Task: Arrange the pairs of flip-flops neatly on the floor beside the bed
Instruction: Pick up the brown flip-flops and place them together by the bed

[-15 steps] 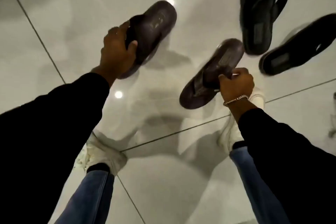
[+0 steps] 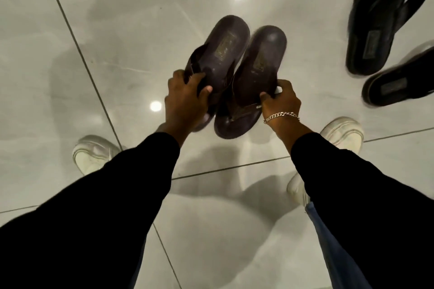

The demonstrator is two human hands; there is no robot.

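Side by side, two dark brown flip-flops are held above a glossy tiled floor (image 2: 117, 30), their edges touching along the middle. At left, the left brown flip-flop (image 2: 219, 51) is gripped at its strap by the left hand (image 2: 185, 98), fingers wrapped over the edge and thumb pressed to the footbed. Beside it, the right brown flip-flop (image 2: 256, 73) is clasped near its strap by the right hand (image 2: 280, 99), which wears a chain bracelet (image 2: 280, 117). Both heels point away from the person. Black sleeves (image 2: 117, 195) cover both arms. Off to the right, well apart, a pair of black flip-flops (image 2: 385, 19) lies splayed on the floor, one angled against the other. White sneakers (image 2: 94, 155) stand below on either side.
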